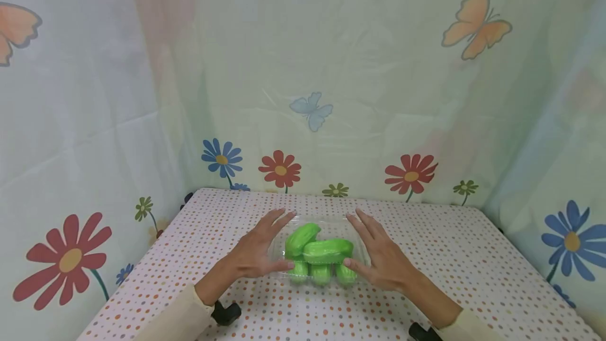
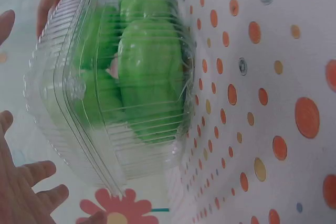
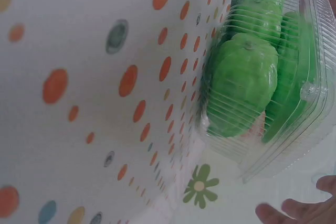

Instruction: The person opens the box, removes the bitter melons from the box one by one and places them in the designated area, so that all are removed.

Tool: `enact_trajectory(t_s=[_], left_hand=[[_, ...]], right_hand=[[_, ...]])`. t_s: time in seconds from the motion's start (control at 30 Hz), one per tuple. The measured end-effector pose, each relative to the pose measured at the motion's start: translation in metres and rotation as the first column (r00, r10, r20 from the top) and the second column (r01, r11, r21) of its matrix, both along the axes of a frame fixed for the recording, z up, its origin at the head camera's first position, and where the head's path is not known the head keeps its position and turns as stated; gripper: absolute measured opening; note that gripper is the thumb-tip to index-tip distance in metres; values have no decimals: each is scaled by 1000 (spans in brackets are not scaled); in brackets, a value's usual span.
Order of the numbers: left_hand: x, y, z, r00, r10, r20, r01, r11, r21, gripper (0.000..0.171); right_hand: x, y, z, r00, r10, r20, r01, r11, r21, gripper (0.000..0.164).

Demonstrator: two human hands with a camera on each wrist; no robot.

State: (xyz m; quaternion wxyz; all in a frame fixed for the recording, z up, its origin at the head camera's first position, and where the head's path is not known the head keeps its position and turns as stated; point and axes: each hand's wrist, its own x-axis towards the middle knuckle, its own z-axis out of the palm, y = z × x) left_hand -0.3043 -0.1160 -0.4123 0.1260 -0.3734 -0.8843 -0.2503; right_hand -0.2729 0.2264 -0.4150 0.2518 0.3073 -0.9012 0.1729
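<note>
A clear plastic clamshell box sits on the table in the head view, its ribbed lid down. Inside lie several bright green, ridged vegetables shaped like short cucumbers, two of them resting across the others. On the box's left side is my left hand, fingers spread and thumb by the near edge. My right hand mirrors it on the right side, fingers extended. The left wrist view shows the box's side wall and rim close by, with fingers apart from it. The right wrist view shows the green pieces through the ribbed wall.
A white cloth with coloured dots covers the table. Behind and at both sides hang pale curtains printed with flowers and butterflies. A black strap piece shows at the left wrist, another at the right.
</note>
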Motion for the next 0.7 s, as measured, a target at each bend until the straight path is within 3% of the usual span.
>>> enact_trajectory(t_s=[0.2,0.33,0.4,0.57,0.7], left_hand=[[-5,-2,-6,993,15,121,-27,995,100,106],[-8,-3,-9,978,9,208,-44,985,165,110],[-8,-4,-11,956,-42,290,-31,970,241,110],[-10,-5,-16,882,-196,428,-9,902,431,110],[-10,-5,-18,862,-209,461,-41,879,475,107]], right_hand=[[0,4,-5,991,-12,136,22,997,-75,94],[-3,4,-8,973,18,229,28,981,-195,90],[-3,2,-10,959,51,278,28,962,-273,87],[-1,-2,-11,922,114,369,51,911,-408,82],[0,-6,-9,889,121,442,100,890,-446,81]])
